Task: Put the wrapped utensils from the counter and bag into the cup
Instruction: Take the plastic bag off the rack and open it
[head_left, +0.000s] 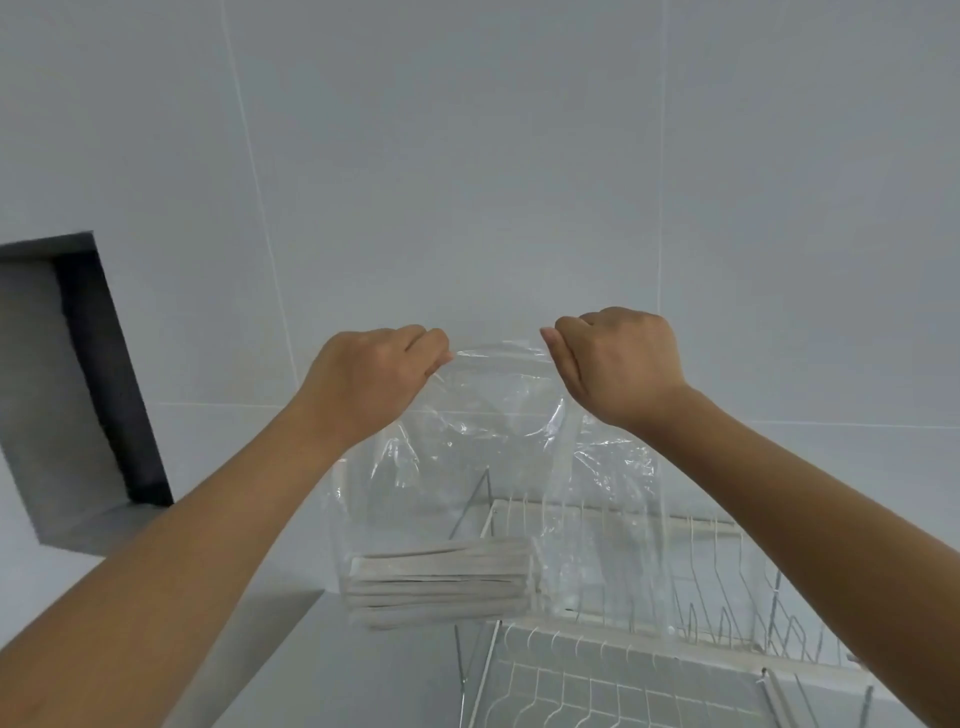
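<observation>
You are facing a plain grey tiled wall (467, 156), with a dark square nook (67, 384) set into it on your left. Low down sits a white wire dish rack (649, 670) on a grey counter (270, 639).

You are holding a clear plastic bag (493, 457) up in the air in front of the wall. Your left hand (374, 379) pinches the top edge of the bag on one side, fingers curled tight on the plastic. Your right hand (618, 364) pinches the top edge on the other side the same way. Both hands are closed on the bag, and they are a little way apart, so the top of the bag is stretched between them.

The wrapped utensils (441, 582) are still inside the bag. They lie in a flat stack of pale paper sleeves at the bottom, on your left side of the bag.

I think the job is only at the start. The bag looks like it is just being opened, and nothing has come out of it. You cannot see the cup here, so you cannot tell if anything is in it. You cannot see any loose utensils on the counter either. What is left, as far as this shows: open the bag, take the stack out, and put it in the cup.
</observation>
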